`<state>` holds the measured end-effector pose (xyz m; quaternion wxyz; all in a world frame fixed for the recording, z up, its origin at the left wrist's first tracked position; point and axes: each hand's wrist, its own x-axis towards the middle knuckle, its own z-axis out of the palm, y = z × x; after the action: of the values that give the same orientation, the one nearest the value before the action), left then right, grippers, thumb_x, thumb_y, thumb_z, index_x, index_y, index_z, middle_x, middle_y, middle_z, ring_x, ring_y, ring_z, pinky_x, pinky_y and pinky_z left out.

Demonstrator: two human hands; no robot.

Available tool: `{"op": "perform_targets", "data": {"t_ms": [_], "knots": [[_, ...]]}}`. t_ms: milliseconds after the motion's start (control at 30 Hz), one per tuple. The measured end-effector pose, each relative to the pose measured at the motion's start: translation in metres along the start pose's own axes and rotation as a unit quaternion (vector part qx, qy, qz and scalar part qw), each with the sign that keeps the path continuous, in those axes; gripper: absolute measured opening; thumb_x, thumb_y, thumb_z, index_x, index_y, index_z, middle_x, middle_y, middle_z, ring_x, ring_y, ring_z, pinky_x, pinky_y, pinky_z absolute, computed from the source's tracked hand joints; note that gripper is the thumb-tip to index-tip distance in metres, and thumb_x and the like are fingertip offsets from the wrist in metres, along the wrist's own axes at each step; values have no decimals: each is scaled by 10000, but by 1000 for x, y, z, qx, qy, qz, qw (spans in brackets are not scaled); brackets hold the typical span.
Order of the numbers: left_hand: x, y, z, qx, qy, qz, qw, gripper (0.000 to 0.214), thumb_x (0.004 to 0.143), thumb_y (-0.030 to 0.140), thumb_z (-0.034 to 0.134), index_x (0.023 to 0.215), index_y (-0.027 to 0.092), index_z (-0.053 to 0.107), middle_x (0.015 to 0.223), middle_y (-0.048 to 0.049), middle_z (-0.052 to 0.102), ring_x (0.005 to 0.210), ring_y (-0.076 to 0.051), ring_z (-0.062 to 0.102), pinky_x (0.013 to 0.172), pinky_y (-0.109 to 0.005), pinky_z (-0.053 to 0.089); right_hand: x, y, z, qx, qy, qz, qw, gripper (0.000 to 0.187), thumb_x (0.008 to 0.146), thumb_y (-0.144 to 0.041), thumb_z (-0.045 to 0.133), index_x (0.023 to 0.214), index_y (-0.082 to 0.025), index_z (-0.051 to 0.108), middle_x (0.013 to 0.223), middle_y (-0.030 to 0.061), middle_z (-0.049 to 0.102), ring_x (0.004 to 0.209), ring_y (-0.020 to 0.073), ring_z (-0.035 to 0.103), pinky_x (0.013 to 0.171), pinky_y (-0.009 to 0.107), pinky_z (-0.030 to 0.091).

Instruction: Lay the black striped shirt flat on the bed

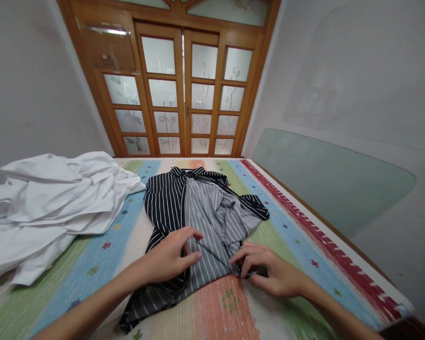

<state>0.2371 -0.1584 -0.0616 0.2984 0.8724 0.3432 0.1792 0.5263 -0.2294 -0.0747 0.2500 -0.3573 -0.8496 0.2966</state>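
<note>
A black shirt with white stripes lies spread on the bed, collar at the far end, with its front laid open and the paler grey inside showing. Over the near left part of the shirt is my left hand, thumb and fingers apart, holding nothing. My right hand is at the shirt's near right edge, its fingers curled onto a bunched dark bit of the cloth. The near left corner of the shirt lies folded and crumpled beside my left forearm.
A heap of white cloth lies on the left of the bed. Under everything is a colourful striped bed cover. A pale glass panel leans on the right wall. Wooden doors with glass panes stand beyond the bed.
</note>
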Motion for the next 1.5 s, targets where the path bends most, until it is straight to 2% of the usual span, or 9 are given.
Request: {"op": "perform_targets", "data": {"t_ms": [367, 533, 667, 833, 1000, 1133, 1300, 1400, 1500], "knots": [[145, 3, 48, 80, 72, 171, 979, 263, 861, 200, 537, 1121, 166, 562, 1160, -111, 606, 1129, -237, 548, 1022, -392, 431, -1, -8, 37, -84, -28, 16, 996, 203, 879, -97, 529, 980, -193, 676, 908, 45, 633, 849, 156, 573, 740, 271, 425], [208, 9, 74, 181, -9, 144, 973, 478, 855, 136, 478, 1333, 150, 456, 1377, -136, 512, 1260, -235, 501, 1053, -361, 411, -8, -10, 33, -73, 25, 29, 997, 237, 858, -77, 509, 1026, -188, 634, 921, 47, 656, 869, 169, 575, 783, 295, 433], [230, 17, 90, 207, -65, 150, 965, 510, 744, 80, 558, 1250, 142, 544, 1257, -155, 603, 1087, -284, 629, 902, -369, 498, -20, -6, 25, -72, 71, 53, 994, 356, 735, -34, 495, 1041, -186, 598, 935, 54, 624, 860, 180, 564, 781, 307, 448], [227, 24, 81, 212, -37, 154, 964, 231, 765, 92, 526, 973, 158, 603, 1048, -145, 667, 983, -285, 647, 806, -361, 493, -35, 15, 22, -173, 95, 103, 975, 203, 721, -68, 486, 868, -184, 565, 831, 50, 607, 778, 186, 552, 717, 301, 416], [211, 14, 29, 179, 69, 135, 972, 150, 774, 127, 491, 901, 204, 512, 900, -71, 637, 853, -231, 611, 745, -326, 447, -42, 43, 15, -262, 140, 228, 927, 113, 831, -178, 461, 723, -204, 482, 650, 15, 566, 602, 165, 523, 584, 275, 318], [192, -6, -20, 138, 185, 101, 968, 123, 774, 108, 409, 835, 215, 409, 765, -23, 539, 715, -183, 534, 684, -298, 402, -44, 60, -2, -250, 268, 266, 892, 209, 862, -309, 445, 670, -226, 434, 552, -5, 526, 523, 164, 503, 558, 279, 303], [145, -43, -57, -31, 363, 58, 929, 159, 769, 176, 448, 728, 232, 305, 641, 52, 391, 537, -113, 386, 555, -242, 330, -50, 73, -24, -247, 447, 305, 804, 307, 829, -429, 467, 601, -240, 383, 488, -22, 461, 474, 157, 445, 511, 276, 292], [108, -70, -64, -45, 332, 21, 942, 134, 756, 206, 473, 747, 228, 341, 666, 52, 441, 538, -107, 425, 541, -230, 339, -60, 79, -36, -217, 442, 339, 801, 383, 844, -501, 442, 575, -229, 461, 506, 10, 524, 511, 183, 493, 508, 284, 322], [71, -93, -69, 1, 203, 2, 979, 147, 754, 245, 493, 896, 209, 486, 687, 42, 524, 604, -135, 520, 597, -241, 400, -73, 86, -46, -172, 365, 355, 843, 464, 827, -576, 476, 534, -217, 505, 489, 20, 532, 505, 192, 501, 504, 295, 350]]}}
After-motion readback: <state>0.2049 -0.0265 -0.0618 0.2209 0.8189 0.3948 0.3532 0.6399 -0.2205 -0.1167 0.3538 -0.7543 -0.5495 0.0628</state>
